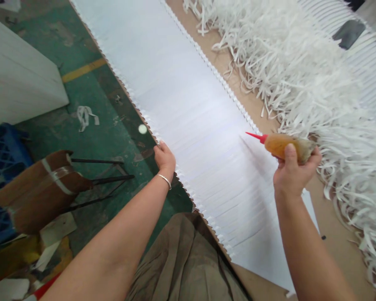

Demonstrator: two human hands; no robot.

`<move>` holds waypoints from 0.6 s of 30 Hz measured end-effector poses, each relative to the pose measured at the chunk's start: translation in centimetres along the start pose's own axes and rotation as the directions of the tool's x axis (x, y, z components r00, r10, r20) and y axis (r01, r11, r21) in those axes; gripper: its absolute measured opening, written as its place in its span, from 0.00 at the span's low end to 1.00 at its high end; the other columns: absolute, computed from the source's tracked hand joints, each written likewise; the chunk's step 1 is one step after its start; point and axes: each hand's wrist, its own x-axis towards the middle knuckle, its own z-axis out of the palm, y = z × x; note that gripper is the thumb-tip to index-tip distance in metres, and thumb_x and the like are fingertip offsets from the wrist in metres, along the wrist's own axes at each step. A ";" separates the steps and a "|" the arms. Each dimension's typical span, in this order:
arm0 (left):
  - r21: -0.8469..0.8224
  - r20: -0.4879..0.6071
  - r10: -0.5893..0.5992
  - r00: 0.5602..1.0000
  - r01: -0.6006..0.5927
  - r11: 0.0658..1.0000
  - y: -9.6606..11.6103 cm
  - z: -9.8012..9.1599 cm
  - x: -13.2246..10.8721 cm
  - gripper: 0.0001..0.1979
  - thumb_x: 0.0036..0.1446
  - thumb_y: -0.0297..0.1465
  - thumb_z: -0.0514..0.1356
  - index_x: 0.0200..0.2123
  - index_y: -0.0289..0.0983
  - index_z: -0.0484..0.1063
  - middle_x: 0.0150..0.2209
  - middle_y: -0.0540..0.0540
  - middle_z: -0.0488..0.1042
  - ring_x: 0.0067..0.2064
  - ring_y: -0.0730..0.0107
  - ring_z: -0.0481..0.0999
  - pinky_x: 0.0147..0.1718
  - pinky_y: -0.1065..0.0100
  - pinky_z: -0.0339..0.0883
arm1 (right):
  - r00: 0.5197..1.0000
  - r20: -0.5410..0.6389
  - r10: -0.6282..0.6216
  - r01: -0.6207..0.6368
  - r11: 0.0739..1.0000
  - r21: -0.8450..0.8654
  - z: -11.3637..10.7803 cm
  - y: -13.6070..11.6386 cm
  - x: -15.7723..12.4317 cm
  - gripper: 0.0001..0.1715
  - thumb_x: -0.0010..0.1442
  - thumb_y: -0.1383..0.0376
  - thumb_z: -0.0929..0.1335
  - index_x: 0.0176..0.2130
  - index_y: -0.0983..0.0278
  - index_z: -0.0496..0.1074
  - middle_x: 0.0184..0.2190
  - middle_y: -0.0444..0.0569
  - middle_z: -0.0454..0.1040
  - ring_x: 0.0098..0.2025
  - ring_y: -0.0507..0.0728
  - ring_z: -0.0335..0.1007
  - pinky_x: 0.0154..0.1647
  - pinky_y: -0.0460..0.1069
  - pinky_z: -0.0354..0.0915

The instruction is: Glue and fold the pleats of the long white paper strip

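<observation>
My right hand (pixel 293 169) is wrapped round a glue bottle (pixel 280 145) of amber liquid. Its red pointed nozzle (pixel 255 136) aims left, above a long band of overlapping white sheets (pixel 203 117). The bottle casts a shadow on the sheets and its tip looks apart from them. At the band's near left edge, my left hand (pixel 165 158) is closed, thumb and fingers pinching that ragged edge. What exactly lies between these fingers is hidden. A bracelet (pixel 165 181) circles the left wrist.
A heap of white paper strips (pixel 301 62) covers the brown table's (pixel 329 217) right side. On the green floor (pixel 106 125) at left stand a stool with a brown padded seat (pixel 44 190), a blue crate (pixel 6 175) and a large white block (pixel 21 71). A dark object (pixel 349 33) lies at upper right.
</observation>
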 end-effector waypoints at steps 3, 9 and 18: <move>0.010 0.006 -0.015 1.000 0.014 1.000 0.2 -0.1 0.0 0.17 0.74 0.41 0.46 0.40 0.37 0.68 0.43 0.34 0.80 0.49 0.51 0.80 0.51 0.58 0.70 | 0.994 -0.011 0.113 -0.110 0.984 0.138 0.5 2.2 4.2 0.33 0.55 0.51 0.76 0.53 0.55 0.60 0.54 0.46 0.70 0.47 0.58 0.77 0.42 0.62 0.80; 0.027 0.000 -0.008 1.000 0.008 1.000 0.2 -0.1 0.1 0.16 0.74 0.39 0.46 0.38 0.38 0.67 0.42 0.34 0.79 0.48 0.51 0.80 0.50 0.57 0.70 | 0.987 -0.020 0.161 -0.157 0.978 0.135 1.9 5.2 7.2 0.37 0.50 0.55 0.78 0.50 0.55 0.58 0.52 0.50 0.69 0.45 0.59 0.77 0.36 0.54 0.78; 0.015 -0.010 0.011 1.000 -0.011 1.000 0.1 -0.1 0.1 0.16 0.74 0.39 0.46 0.39 0.38 0.68 0.41 0.35 0.79 0.46 0.53 0.81 0.49 0.58 0.70 | 0.982 -0.022 0.189 -0.185 0.975 0.126 3.0 3.6 4.9 0.37 0.50 0.51 0.78 0.51 0.55 0.60 0.54 0.46 0.69 0.47 0.57 0.77 0.34 0.54 0.80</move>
